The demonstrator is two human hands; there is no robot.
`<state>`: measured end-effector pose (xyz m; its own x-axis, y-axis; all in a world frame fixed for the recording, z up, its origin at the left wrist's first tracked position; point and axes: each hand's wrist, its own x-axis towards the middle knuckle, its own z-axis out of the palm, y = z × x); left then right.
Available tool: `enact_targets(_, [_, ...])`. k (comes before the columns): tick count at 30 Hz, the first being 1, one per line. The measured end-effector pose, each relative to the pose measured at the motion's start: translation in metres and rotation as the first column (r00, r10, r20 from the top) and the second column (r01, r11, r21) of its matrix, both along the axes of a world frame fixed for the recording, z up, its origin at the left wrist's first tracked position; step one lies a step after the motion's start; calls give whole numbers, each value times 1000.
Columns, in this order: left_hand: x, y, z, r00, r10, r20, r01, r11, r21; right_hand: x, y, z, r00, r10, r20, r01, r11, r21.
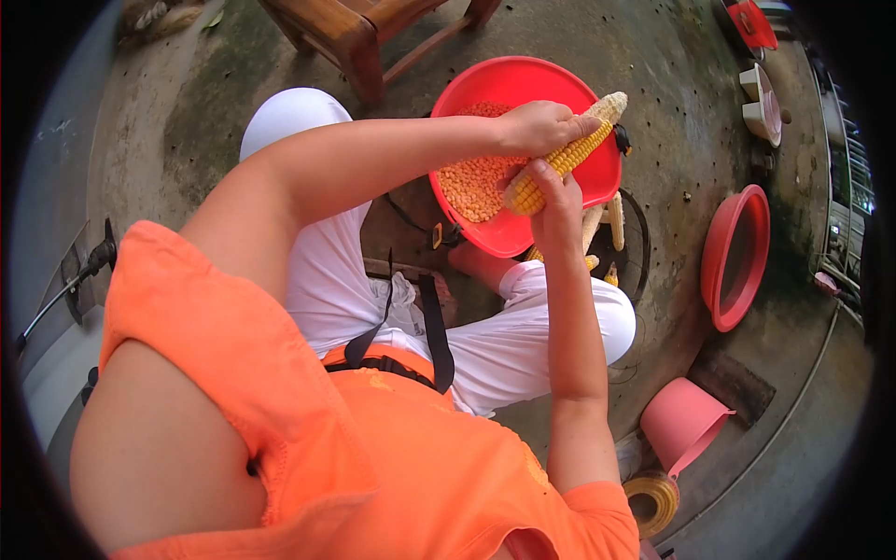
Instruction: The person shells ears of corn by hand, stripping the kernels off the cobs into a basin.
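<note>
Over a red basin, my left hand is closed around a pale, mostly bare corncob. Its thumb presses near a yellow ear of corn. My right hand grips the lower end of that ear, kernels still covering the side in view. The cob and ear lie against each other at a slant. Loose orange-yellow kernels cover the left part of the basin. Beside the basin, near my right knee, lie several cobs, partly hidden by my right forearm.
A wooden stool stands beyond the basin. To the right are another red basin, a pink bucket, a yellow ring-shaped roll and a pale container. Black straps hang at my waist.
</note>
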<state>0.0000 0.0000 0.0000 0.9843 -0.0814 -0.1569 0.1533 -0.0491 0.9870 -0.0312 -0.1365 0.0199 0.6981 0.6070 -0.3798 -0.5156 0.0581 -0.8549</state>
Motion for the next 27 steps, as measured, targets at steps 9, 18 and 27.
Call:
enact_targets(9, [-2,-2,7,950,30,311,-108,965,237,-2,1,2,996,-73,49,73,997,19])
enact_targets(18, [-8,9,19,989,-14,-148,-38,938,-345,1,15,4,980,-99,171,109,993,-47])
enact_targets(27, [-16,6,21,955,-75,-285,-8,960,-280,79,-24,21,717,-89,692,510,744,-432])
